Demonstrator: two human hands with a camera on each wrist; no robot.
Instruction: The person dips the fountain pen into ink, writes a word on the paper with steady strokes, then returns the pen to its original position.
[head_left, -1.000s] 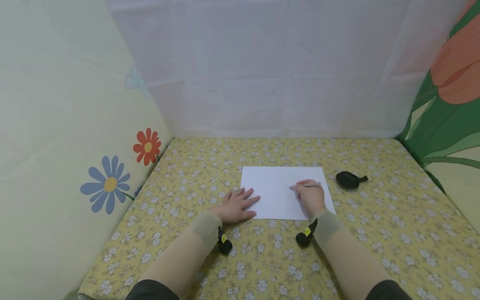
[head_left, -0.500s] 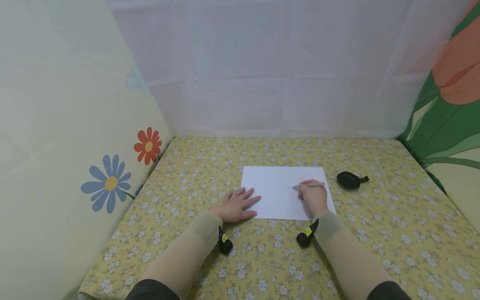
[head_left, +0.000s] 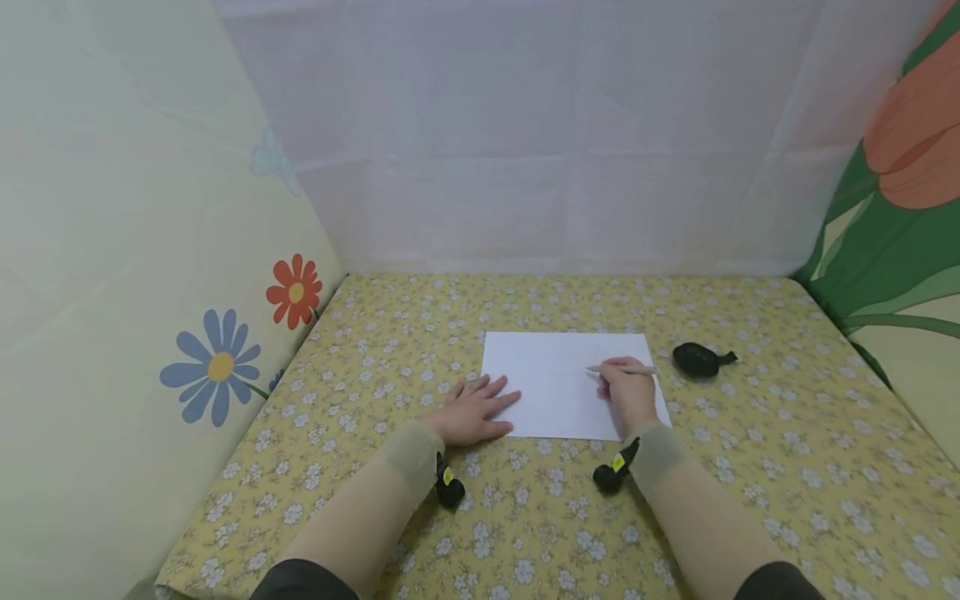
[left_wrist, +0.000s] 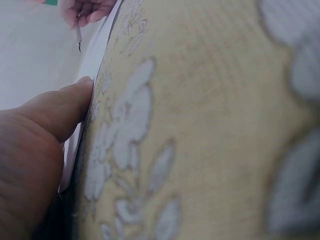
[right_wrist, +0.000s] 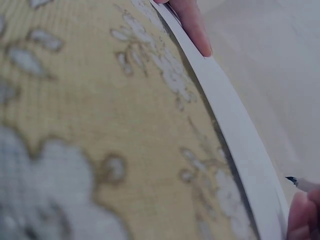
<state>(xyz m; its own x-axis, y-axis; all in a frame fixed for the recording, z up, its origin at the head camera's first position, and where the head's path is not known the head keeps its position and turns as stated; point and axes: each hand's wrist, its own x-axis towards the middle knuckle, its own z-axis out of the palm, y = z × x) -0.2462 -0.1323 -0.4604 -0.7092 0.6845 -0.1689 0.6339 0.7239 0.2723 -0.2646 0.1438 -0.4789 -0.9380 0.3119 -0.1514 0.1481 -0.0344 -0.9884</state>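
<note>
A sheet of white paper [head_left: 551, 350] lies on the table in the head view, with a faint short line near its middle. My left hand [head_left: 472, 414] rests on its left side, fingers spread. In the left wrist view the thumb [left_wrist: 60, 107] lies along the paper's near edge. My right hand [head_left: 630, 393], over the paper's right part, pinches a slim pale pen [head_left: 643, 370]. The pen points left, its tip close over the paper beside the faint line. The right wrist view shows the pen's dark tip [right_wrist: 291, 179] above the paper.
A small black oval object [head_left: 696, 360] with a short tail lies right of the paper. The yellow floral tablecloth [head_left: 420, 325] covers the table. A white sheet [head_left: 525, 150] hangs behind it, with flower-printed fabric at both sides.
My right hand has moved slightly right with the pen, leaving a faint line to the left of its tip. The pen now lies flatter, tip a little higher. My left hand has stayed put.
</note>
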